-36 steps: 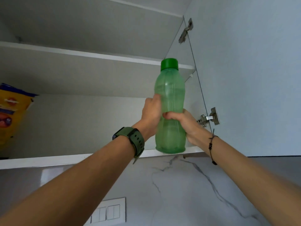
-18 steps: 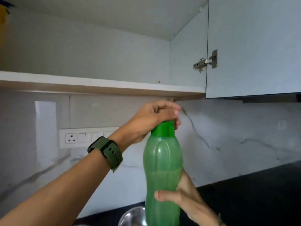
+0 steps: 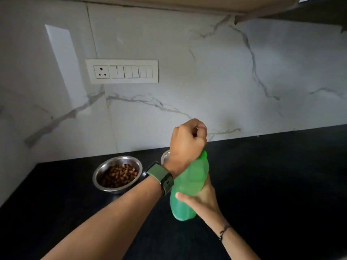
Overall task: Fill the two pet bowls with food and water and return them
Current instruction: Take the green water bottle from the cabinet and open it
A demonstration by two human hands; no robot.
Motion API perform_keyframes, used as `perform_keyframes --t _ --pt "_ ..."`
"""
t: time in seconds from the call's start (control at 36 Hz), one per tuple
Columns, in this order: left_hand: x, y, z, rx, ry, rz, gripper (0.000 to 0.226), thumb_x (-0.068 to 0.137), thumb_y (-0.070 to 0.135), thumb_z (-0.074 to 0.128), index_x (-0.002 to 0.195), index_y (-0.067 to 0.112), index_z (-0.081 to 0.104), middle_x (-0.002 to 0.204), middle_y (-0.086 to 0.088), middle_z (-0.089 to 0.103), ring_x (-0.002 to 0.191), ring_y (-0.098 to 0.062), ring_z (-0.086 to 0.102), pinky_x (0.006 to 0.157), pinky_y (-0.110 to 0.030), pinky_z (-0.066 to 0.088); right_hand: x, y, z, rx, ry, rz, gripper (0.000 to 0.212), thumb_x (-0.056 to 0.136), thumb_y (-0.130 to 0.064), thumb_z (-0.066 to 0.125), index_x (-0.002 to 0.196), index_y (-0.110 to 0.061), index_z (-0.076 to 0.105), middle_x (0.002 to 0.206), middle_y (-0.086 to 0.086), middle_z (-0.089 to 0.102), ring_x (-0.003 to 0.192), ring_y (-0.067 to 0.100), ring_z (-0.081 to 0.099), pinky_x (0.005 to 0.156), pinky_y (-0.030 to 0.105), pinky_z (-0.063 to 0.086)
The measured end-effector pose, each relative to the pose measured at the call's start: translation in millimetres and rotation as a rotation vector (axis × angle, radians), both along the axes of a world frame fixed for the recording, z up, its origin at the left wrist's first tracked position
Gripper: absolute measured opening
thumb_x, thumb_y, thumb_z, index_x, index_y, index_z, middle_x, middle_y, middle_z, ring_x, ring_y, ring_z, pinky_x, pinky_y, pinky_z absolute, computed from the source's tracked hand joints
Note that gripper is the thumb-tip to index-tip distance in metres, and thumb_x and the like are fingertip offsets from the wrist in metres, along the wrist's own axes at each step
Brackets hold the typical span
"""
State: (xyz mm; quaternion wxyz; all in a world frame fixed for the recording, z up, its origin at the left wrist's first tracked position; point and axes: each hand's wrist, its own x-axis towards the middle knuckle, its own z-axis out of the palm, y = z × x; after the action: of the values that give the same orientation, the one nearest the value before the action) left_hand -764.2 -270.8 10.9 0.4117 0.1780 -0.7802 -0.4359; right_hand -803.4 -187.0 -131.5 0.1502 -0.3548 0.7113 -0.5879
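Note:
A translucent green water bottle [image 3: 189, 186] is held above the black counter [image 3: 281, 175]. My right hand [image 3: 201, 198] grips its lower body from the right. My left hand [image 3: 186, 145] is curled over the bottle's top, hiding the cap. A steel bowl [image 3: 117, 174] holding brown kibble sits on the counter to the left of the bottle. A second steel bowl [image 3: 165, 156] shows only a sliver of rim behind my left wrist; its inside is hidden.
A marble-patterned wall [image 3: 225, 81] backs the counter, with a white socket and switch panel [image 3: 122, 71] on it. The underside of the wall cabinet [image 3: 187, 4] runs along the top edge.
The bottle came down from the cabinet shelf to just over the counter. My left hand moved from its side onto the cap. The view tilted down and the two bowls came into sight.

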Motion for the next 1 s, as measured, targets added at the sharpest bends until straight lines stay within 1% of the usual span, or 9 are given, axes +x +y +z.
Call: perform_keyframes --t 0.06,0.19,0.31,0.39,0.5,0.61,0.75,0.89,1.0 --pt "0.5 -1.5 -2.8 -0.005 0.010 0.093 0.016 0.077 0.025 0.043 0.067 0.025 0.054 0.063 -0.010 0.068 0.069 -0.034 0.065 0.067 -0.043 0.054 3.4 -6.2 -5.7 -0.016 0.018 -0.050 0.076 0.049 -0.031 0.085 0.114 -0.019 0.047 0.101 -0.003 0.069 0.094 0.007 0.066 0.082 0.023 0.053" --pt "2.9 4.5 -1.7 0.008 -0.064 0.135 0.016 0.091 0.022 0.043 0.097 0.010 0.051 0.080 -0.011 0.069 0.081 -0.033 0.062 0.077 -0.042 0.050 3.1 -18.3 -9.5 -0.034 0.053 -0.172 0.069 0.052 -0.018 0.089 0.104 -0.019 0.043 0.096 -0.006 0.062 0.088 0.001 0.061 0.071 0.003 0.045" --pt "10.7 6.9 -2.6 0.112 -0.252 -0.053 0.039 0.090 0.012 0.048 0.128 0.011 0.039 0.110 -0.005 0.055 0.109 -0.026 0.054 0.090 -0.031 0.043 -4.4 -19.3 -13.8 -0.025 0.033 -0.224 0.069 0.054 -0.013 0.088 0.104 -0.020 0.041 0.094 -0.007 0.059 0.089 0.011 0.060 0.074 0.016 0.046" --pt "18.7 -0.6 -9.5 0.134 -0.324 -0.170 0.065 0.082 -0.002 0.049 0.139 0.018 0.024 0.130 -0.009 0.045 0.119 -0.028 0.048 0.100 -0.037 0.043 -8.6 -17.3 -18.8 -0.012 0.012 -0.237 0.070 0.054 -0.010 0.088 0.105 -0.020 0.040 0.097 -0.004 0.059 0.091 0.012 0.058 0.076 0.019 0.044" --pt "16.6 -12.9 -19.4 0.001 -0.371 -0.139 0.072 0.082 -0.002 0.055 0.142 0.021 0.024 0.128 -0.010 0.046 0.115 -0.026 0.050 0.098 -0.040 0.045 -10.4 -16.0 -25.0 -0.006 -0.003 -0.266 0.069 0.054 -0.012 0.087 0.104 -0.019 0.041 0.093 -0.008 0.058 0.088 0.011 0.058 0.069 0.010 0.042" --pt "10.1 -18.0 -29.2 -0.039 -0.356 -0.110 0.068 0.079 0.020 0.071 0.138 0.022 0.037 0.118 -0.003 0.043 0.098 -0.015 0.049 0.091 -0.024 0.042 -10.6 -15.2 -27.2 -0.026 -0.028 -0.260 0.070 0.050 -0.019 0.087 0.104 -0.022 0.042 0.095 -0.009 0.059 0.087 0.007 0.060 0.066 0.003 0.043" --pt "2.8 -17.7 -37.0 -0.098 -0.295 -0.183 0.077 0.076 0.027 0.074 0.139 0.022 0.031 0.132 -0.004 0.031 0.128 -0.019 0.034 0.110 -0.032 0.032 -10.8 -11.7 -28.9 -0.018 -0.029 -0.209 0.073 0.048 -0.031 0.080 0.109 -0.027 0.039 0.101 -0.005 0.062 0.093 0.005 0.062 0.073 0.010 0.048" --pt "-4.2 -11.9 -36.7 0.030 -0.289 -0.250 0.073 0.078 0.025 0.074 0.139 0.019 0.034 0.135 -0.003 0.046 0.125 -0.015 0.044 0.106 -0.029 0.037 -13.8 -11.5 -31.6 0.019 -0.019 -0.198 0.072 0.048 -0.035 0.079 0.108 -0.024 0.041 0.102 -0.004 0.063 0.094 0.007 0.062 0.074 0.016 0.049" --pt "2.8 -21.0 -38.9 -0.026 -0.369 -0.365 0.079 0.078 0.009 0.066 0.144 0.020 0.025 0.141 -0.004 0.036 0.134 -0.019 0.033 0.111 -0.027 0.029 -13.9 -11.9 -33.6 0.001 -0.041 -0.188 0.078 0.046 -0.043 0.076 0.113 -0.021 0.043 0.104 -0.003 0.063 0.095 0.006 0.062 0.076 0.015 0.050"
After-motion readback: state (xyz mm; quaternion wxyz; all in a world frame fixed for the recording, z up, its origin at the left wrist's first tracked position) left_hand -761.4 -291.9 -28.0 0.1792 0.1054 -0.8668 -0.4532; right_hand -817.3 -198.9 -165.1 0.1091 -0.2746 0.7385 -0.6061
